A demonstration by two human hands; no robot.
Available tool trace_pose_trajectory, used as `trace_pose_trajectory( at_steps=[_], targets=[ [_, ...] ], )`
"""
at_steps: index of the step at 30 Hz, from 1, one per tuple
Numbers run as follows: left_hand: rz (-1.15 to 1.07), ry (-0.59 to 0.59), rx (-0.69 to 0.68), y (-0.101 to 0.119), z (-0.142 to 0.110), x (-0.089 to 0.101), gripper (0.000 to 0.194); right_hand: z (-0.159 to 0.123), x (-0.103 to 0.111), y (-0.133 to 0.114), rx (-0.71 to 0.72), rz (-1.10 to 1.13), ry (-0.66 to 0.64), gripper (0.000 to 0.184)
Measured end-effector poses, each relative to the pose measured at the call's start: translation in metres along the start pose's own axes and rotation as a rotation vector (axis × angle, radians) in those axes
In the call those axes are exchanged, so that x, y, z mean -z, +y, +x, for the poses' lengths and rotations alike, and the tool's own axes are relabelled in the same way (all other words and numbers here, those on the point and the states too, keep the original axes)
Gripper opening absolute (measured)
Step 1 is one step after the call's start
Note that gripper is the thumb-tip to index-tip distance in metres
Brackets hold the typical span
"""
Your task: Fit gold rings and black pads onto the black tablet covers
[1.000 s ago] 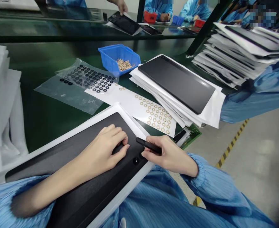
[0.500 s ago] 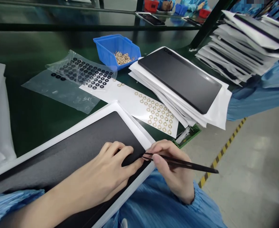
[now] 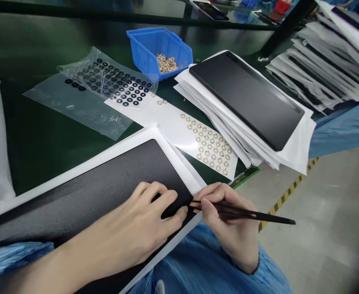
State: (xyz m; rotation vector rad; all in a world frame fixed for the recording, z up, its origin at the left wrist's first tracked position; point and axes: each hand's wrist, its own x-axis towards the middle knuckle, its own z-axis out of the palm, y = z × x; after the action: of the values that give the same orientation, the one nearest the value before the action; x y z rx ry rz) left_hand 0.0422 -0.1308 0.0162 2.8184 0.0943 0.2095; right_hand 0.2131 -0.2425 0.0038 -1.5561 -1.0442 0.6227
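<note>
Ahead of the hands, a green anti-static counter (image 3: 29,163) is carrying the whole layout, while a grey floor (image 3: 320,228) with yellow-and-black hazard tape (image 3: 283,200) is showing past its edge to the right. Up and right of the hands, a pile of white-sleeved panels (image 3: 329,61) is leaning loosely. Nearer, a dark tablet back panel (image 3: 247,98) is lying on white sheets (image 3: 191,96).

Directly under the hands, a second matt dark panel (image 3: 106,196) in a white border (image 3: 75,179) is lying with its long axis running across the person's front, from lower left up toward the right. The hands are working at its right-hand end. The left forearm is lying along the panel's length, and the right hand (image 3: 228,224) is nearer the short edge, partly over the border. The left hand (image 3: 142,220) is resting open on the dark surface, fingers lightly curled, gripping nothing. The right hand is pinching black tweezers (image 3: 243,214), their tips just beside the left fingertips (image 3: 182,212); whether the tips are holding anything is too small to tell.

Ahead of the hands, a white liner sheet (image 3: 210,151) is carrying rows of small gold rings.
</note>
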Motion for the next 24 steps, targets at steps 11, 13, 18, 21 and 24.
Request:
trace_pose_trajectory(
  at_steps=[11, 13, 18, 21, 24],
  targets=[
    [0.025, 0.003, 0.047, 0.0037, 0.001, 0.002, 0.035, 0.0065, 0.0018, -0.0028, 0.004, -0.052, -0.053, 0.018],
    [0.028, 0.006, 0.04, 0.0035, 0.0011, 0.0021, 0.034, 0.0076, 0.0029, -0.0014, 0.002, -0.041, -0.079, 0.019],
    [0.008, 0.009, 0.009, 0.0006, 0.0008, 0.0013, 0.032, 0.0078, 0.0031, 0.0011, -0.031, 0.033, -0.092, 0.018],
    [0.01, 0.011, -0.001, -0.0005, 0.0003, 0.0012, 0.033, 0.0055, 0.0008, 0.0015, -0.051, 0.084, -0.033, 0.017],
    [0.016, 0.01, -0.013, -0.0004, 0.0002, 0.0016, 0.033, 0.0042, -0.0009, 0.0013, -0.052, 0.071, -0.02, 0.017]
  ],
)
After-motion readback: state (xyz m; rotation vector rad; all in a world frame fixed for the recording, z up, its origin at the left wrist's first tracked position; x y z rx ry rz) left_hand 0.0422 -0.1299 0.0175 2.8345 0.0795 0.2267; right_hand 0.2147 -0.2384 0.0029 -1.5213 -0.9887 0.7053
